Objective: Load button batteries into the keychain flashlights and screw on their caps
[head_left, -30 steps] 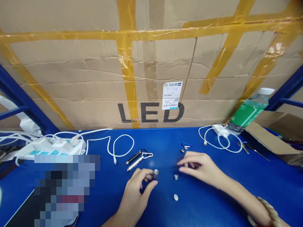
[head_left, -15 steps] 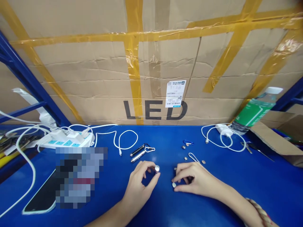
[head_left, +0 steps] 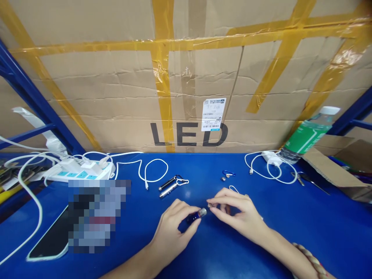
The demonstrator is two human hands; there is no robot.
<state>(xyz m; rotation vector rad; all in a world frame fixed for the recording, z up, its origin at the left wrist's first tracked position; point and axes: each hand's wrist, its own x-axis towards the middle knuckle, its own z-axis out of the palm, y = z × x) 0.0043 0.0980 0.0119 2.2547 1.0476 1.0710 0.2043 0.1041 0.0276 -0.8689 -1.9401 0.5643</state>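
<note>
Between the thumb and fingers of my left hand [head_left: 174,224] is a small dark blue flashlight [head_left: 195,216], lying sideways with its silver end pointing right. My right hand [head_left: 242,211] pinches a small silver button cell [head_left: 209,205] at its fingertips, just right of that silver end and apart from it. A silver carabiner clip [head_left: 233,188] shows partly behind my right hand. Beyond it lie a blue carabiner clip [head_left: 228,173] and a small silver piece [head_left: 223,178]. A black penlight [head_left: 166,183] and a silver penlight [head_left: 168,191] rest past my left hand.
On the left are a phone [head_left: 48,236], a blurred-out patch and a white power strip [head_left: 78,174] with tangled cables. A large cardboard box [head_left: 122,97] stands along the back. A bottle [head_left: 308,135], white charger [head_left: 271,158], scissors [head_left: 315,182] and open carton [head_left: 334,168] are at the right.
My left hand has turned the flashlight from facing me to pointing right. My right hand has moved up and slightly left with the button cell, closer to the flashlight. The view has shifted slightly.
</note>
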